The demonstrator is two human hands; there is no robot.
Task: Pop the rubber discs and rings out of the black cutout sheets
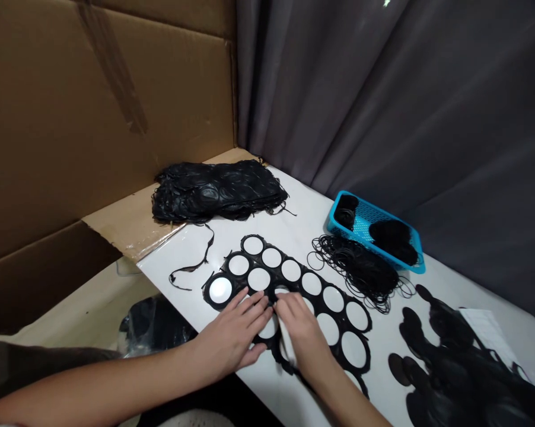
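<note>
The left hand (229,335) and right hand (302,339) lie together on a black lattice (322,291) of round openings, which sits flat on a white table (294,207) near its front edge. The left hand's fingers are slightly spread and rest on the lattice, while the right hand's fingers are pressed close together and angled down. Their fingertips nearly meet near the lattice's middle, where they hide part of it, so whether either hand is pinching anything cannot be told. Behind the lattice lies a loose black strip (196,264), with a heap of black lattices (218,193) beyond it on a cardboard flap (134,228). To the right, a tangle of thin black rings (360,270) touches a blue basket (360,225), and a heap of black discs (449,367) overlaps a sheet of paper (485,332). The narrow bridges between the openings look like the weakest spots: a sharp or uneven pull could tear them. The smooth table may also let the lattice slide under pressure, perhaps toward the nearby edge. Any sideways drag could catch the lattice's outer curves on the thin rings, which look easy to snag and tangle further. A sweep of the right forearm might also disturb the discs, since they lie loosely just beyond that side of the lattice.
</note>
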